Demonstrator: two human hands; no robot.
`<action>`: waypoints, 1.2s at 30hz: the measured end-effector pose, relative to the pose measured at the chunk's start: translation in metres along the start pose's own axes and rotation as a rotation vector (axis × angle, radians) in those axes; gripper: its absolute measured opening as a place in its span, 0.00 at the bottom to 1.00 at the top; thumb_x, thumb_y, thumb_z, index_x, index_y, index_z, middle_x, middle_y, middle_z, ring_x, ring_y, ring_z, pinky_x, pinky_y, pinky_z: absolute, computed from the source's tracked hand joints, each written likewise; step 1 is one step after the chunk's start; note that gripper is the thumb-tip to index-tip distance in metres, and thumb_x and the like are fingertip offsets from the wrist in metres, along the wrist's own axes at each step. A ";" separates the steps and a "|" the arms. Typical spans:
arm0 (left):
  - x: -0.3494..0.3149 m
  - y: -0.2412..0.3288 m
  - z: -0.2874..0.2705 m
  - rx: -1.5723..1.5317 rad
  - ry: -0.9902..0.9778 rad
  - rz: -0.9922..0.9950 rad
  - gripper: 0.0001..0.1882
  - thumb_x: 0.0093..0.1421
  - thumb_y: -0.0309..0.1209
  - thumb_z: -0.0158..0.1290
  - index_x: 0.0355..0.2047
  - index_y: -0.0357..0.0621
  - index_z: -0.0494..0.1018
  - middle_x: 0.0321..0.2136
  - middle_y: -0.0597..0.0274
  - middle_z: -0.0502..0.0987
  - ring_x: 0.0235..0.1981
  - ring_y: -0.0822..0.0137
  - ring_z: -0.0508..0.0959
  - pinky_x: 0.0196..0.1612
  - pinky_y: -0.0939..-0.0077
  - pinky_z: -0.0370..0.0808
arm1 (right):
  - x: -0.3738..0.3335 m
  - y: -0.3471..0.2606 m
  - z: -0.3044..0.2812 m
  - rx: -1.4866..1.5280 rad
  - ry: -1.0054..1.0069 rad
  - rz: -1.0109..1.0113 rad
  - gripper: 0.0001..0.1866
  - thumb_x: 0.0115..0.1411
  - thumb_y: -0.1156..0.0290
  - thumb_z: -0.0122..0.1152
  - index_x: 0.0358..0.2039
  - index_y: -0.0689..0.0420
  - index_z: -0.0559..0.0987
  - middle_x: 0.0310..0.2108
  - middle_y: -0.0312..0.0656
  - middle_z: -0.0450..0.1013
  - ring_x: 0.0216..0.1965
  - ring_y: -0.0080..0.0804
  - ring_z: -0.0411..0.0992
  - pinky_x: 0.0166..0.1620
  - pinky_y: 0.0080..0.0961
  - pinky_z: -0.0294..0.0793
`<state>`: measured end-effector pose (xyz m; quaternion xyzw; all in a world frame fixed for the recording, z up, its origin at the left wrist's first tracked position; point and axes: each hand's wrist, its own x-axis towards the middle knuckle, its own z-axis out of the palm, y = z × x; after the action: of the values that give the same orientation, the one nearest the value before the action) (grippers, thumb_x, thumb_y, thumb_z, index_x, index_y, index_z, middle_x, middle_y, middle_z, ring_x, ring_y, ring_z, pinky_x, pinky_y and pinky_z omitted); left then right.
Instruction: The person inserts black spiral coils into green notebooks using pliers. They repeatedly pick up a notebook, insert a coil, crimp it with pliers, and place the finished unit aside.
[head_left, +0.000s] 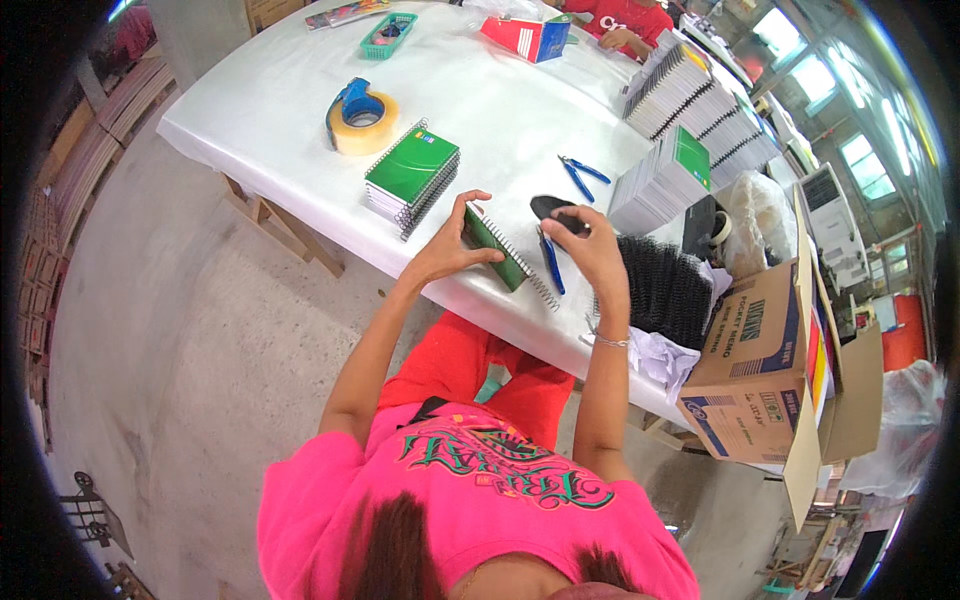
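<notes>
My left hand [460,245] grips a small green spiral notebook [492,248], tilted on its edge. A wire coil [538,291] runs along the notebook's side and sticks out past its near end. My right hand [590,245] is over a flat, round black object [548,206], its fingers bent at the rim; whether they pinch anything is hidden. Just below those fingers lies a blue-handled pair of pliers [552,264], and a second pair of pliers [581,178] lies farther off with its handles spread. Left of the held notebook stands a stack of green spiral notebooks [412,168].
A tape dispenser [360,118] and a green basket [388,36] stand on the white table [270,110]. To the right are a stack of unbound pads [655,185], tall notebook stacks [690,95], black coils [660,290] and an open cardboard box [750,345]. Another person [635,18] sits across.
</notes>
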<state>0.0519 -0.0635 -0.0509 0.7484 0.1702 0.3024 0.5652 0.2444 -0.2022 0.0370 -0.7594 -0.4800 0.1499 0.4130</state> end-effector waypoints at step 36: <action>-0.002 0.003 -0.006 -0.387 -0.030 -0.110 0.18 0.62 0.29 0.52 0.52 0.49 0.63 0.44 0.66 0.66 0.48 0.73 0.66 0.55 0.75 0.62 | -0.002 -0.009 -0.005 0.326 -0.455 0.044 0.22 0.67 0.52 0.57 0.47 0.59 0.80 0.39 0.34 0.75 0.41 0.21 0.66 0.47 0.21 0.67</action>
<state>0.0468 -0.0611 -0.0473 0.6197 0.1412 0.2869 0.7168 0.2408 -0.2042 0.0465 -0.6400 -0.5133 0.4008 0.4078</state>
